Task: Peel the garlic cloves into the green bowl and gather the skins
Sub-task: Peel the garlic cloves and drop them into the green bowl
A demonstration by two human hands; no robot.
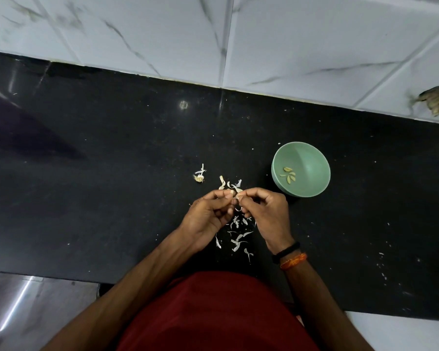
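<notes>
My left hand (208,214) and my right hand (264,214) meet fingertip to fingertip above the black counter, both pinching one small garlic clove (236,197) that is mostly hidden by the fingers. Several white skins (237,239) lie scattered on the counter under and between my hands. More unpeeled cloves and skins (230,184) lie just beyond my fingertips. A garlic root stub (199,176) sits to their left. The green bowl (312,158) stands to the right of my hands, with several peeled cloves (288,174) inside.
The black counter (112,173) runs left to right, with a white marble-tiled wall (289,34) behind it. A brown patch (436,98) marks the wall at far right. The counter's front edge lies close to my red-clothed body (213,312).
</notes>
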